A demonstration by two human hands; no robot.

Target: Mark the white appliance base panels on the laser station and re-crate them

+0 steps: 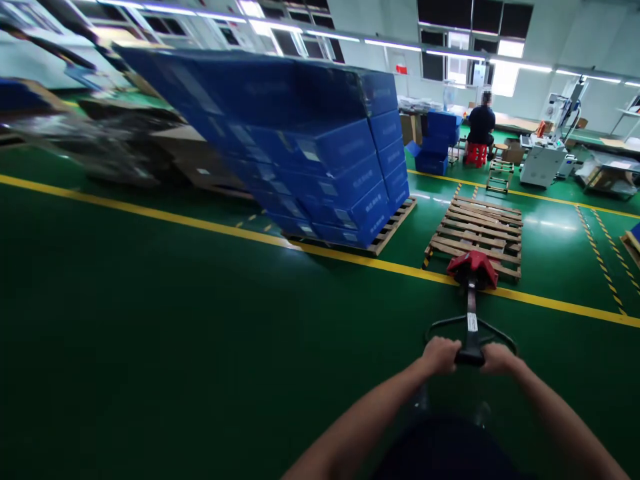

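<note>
Left hand and right hand are both gripping the pallet jack handle, fingers wrapped tight, jack sitting under the empty wooden pallet.

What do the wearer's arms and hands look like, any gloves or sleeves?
Both the left hand and the right hand are bare, with no gloves. Both forearms are uncovered as far as the frame shows; no sleeve, watch or band is visible. Dark clothing shows at the bottom edge.

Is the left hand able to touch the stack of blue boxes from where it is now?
Probably not. The left hand is closed on the pallet jack handle, and the stack of blue boxes stands far across open green floor, well beyond the arm's length.
</note>
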